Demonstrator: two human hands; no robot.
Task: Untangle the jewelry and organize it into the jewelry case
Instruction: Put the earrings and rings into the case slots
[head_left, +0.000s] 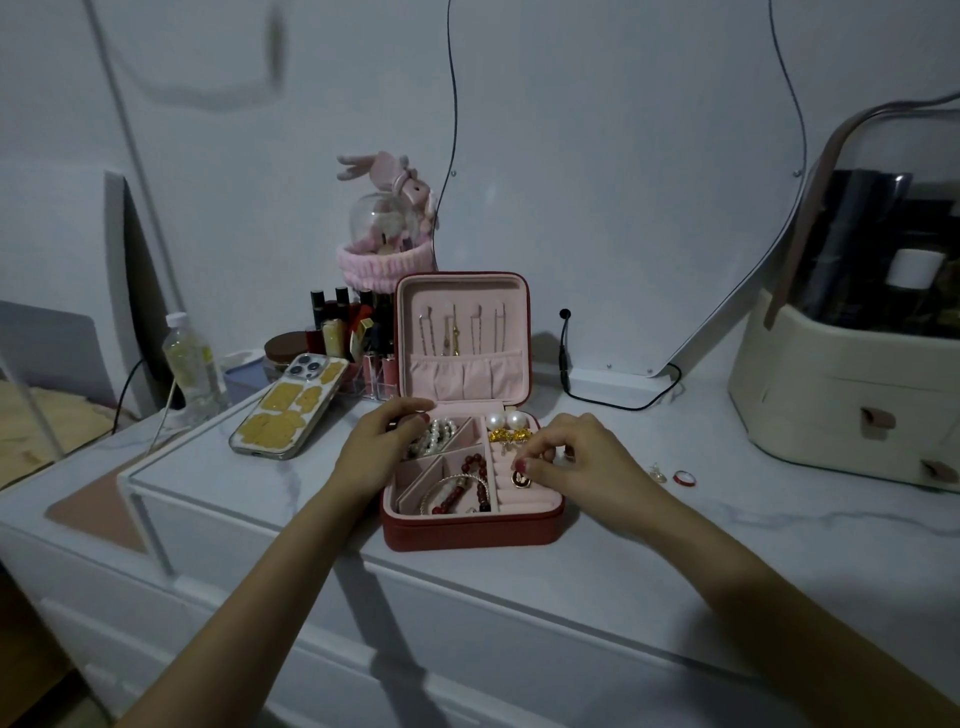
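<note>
A red jewelry case (470, 530) with pink lining stands open on the white dresser, its lid upright with thin chains (457, 332) hanging inside. My left hand (382, 441) rests curled on the case's left rim beside a pearl strand (436, 434). My right hand (576, 462) pinches a dark gold-rimmed ring (520, 480) at the ring-roll section. Red bead bracelets (470, 480) lie in the front compartments. Two pearl earrings (506, 421) and gold pieces (506, 435) fill the back right compartment.
A red ring (684, 478) and a small gold earring (657, 473) lie on the dresser right of the case. A phone (291, 405), bottle (192, 364) and cosmetics stand at the left; a cream organizer box (852, 395) at the right.
</note>
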